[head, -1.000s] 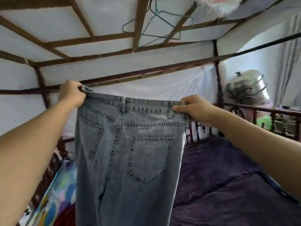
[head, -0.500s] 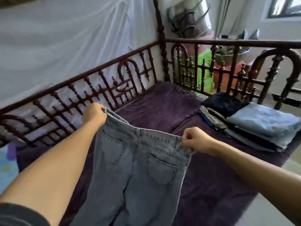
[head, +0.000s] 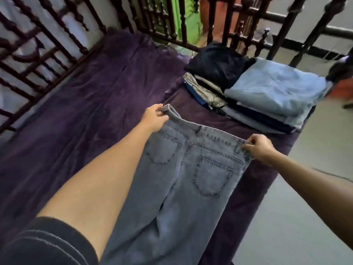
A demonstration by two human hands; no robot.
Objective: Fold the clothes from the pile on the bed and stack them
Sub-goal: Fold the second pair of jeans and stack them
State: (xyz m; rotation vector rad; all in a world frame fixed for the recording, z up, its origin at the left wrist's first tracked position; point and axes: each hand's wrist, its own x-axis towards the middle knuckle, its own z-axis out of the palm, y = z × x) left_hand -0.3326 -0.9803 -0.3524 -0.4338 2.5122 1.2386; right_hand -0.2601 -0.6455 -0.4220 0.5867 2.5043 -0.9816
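**Head view:** A pair of grey-blue jeans (head: 191, 178) is held stretched by its waistband over a purple-covered bed (head: 91, 96), back pockets facing up. Whether the denim touches the cover cannot be told.

The main risk is judged to lie at the bed's near edge. The legs run down out of frame close to the side that borders the floor (head: 305, 217). If the garment is laid down from here, part of it may slide off the cover or bunch beneath itself, and the fold would be spoiled.

A second hazard is posed by the stack of folded clothes (head: 271, 92) just beyond the waistband. A forward swing of the denim could brush it and unsettle the pale-blue piece on top. The grip looks light on both sides, and a slip at either corner would let the waistband sag.

The left hand (head: 155, 117) is seen pinching the far-left corner of the waistband between thumb and curled fingers. The right hand (head: 259, 147) is seen pinching the right corner, beside a belt loop, in the same way. The jeans are thus spanned between the two hands, with seat and legs falling toward the wearer of the camera.
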